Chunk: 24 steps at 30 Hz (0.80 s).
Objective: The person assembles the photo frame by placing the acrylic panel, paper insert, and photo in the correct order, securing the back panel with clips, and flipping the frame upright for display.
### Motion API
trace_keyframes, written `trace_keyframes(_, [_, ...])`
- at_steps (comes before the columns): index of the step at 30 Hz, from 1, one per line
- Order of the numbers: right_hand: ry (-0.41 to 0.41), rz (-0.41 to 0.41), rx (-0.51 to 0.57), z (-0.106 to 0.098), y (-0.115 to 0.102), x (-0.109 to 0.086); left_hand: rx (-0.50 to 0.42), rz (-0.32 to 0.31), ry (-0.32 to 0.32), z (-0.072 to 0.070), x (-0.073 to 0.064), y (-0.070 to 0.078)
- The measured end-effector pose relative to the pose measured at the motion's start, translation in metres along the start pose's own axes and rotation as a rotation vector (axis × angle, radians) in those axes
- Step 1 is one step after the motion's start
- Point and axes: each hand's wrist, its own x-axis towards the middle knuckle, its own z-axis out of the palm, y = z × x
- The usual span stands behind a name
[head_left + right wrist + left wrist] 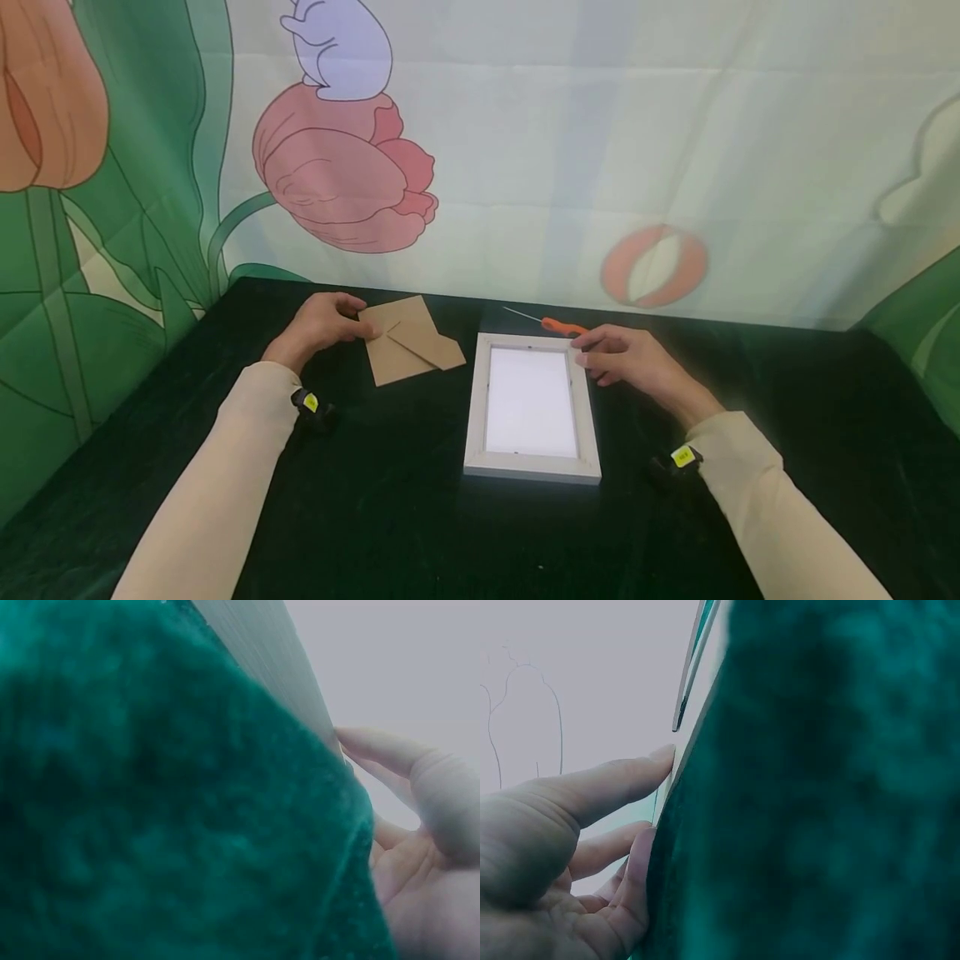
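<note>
A brown cardboard picture-frame backing board [395,360] with a flap-like stand lies on the dark green cloth at the left. My left hand [326,321] pinches its upper left corner, thumb on the face and fingers by the edge. In the left wrist view the thumb [622,787] meets the board's edge. A white picture frame [474,408] with a white panel inside lies in the middle. My right hand [630,358] touches its upper right corner with fairly straight fingers. In the right wrist view the thumb [382,746] reaches the frame's side [277,660].
A screwdriver [558,326] with an orange handle lies just behind the frame, its handle end close to my right fingers. Dark green cloth [375,525] covers the table. A printed curtain [510,167] with tulips hangs along the back edge.
</note>
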Motion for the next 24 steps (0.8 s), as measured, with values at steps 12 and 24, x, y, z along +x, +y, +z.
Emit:
trace_keyframes(12, [0.001,0.0,-0.011,-0.0012,-0.002,0.0006,0.018,-0.017,0.007,-0.0013,-0.0015,0.0002])
trace_keyframes(24, [-0.002,0.018,-0.01,-0.0016,-0.0025,0.0018,-0.136,0.057,-0.004,-0.0048,0.0012,-0.008])
